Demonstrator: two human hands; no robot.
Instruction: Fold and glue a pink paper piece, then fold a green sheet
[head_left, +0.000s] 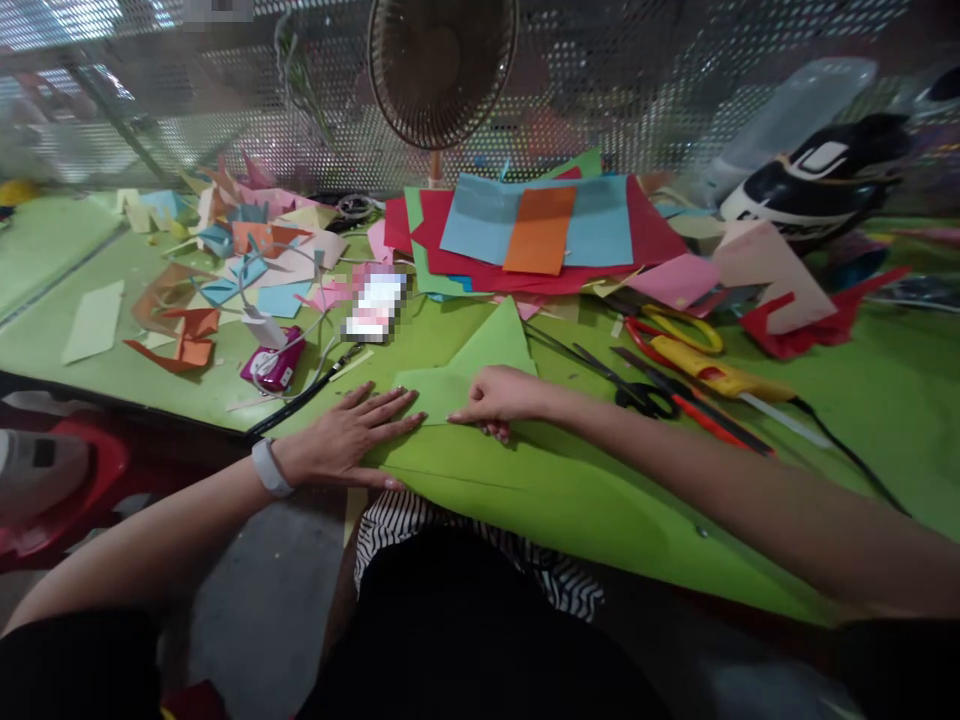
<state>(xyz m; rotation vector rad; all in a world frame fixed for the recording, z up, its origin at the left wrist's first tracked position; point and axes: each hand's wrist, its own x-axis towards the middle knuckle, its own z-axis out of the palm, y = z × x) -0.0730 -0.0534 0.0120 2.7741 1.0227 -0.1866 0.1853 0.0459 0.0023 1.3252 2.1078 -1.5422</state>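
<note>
A light green sheet of paper (480, 350), with a pointed corner at the top, lies on the green table near its front edge. My left hand (349, 435) rests flat with fingers spread, its fingertips at the paper's left edge. A pale band circles that wrist. My right hand (502, 398) is on the paper's lower part, index finger pointing left and the other fingers curled under. Whether anything is between those curled fingers is hidden. Scissors with black handles (646, 398) lie to the right of the right hand, near the forearm.
Stacked coloured paper (465, 225) stands behind, below a fan (442, 70). Paper scraps (255, 240), a phone (375, 307) and a purple box (274, 360) with cables lie left. A yellow glue gun (705, 368), yellow-handled scissors (697, 330) and a black-and-white helmet-like object (806, 190) are right.
</note>
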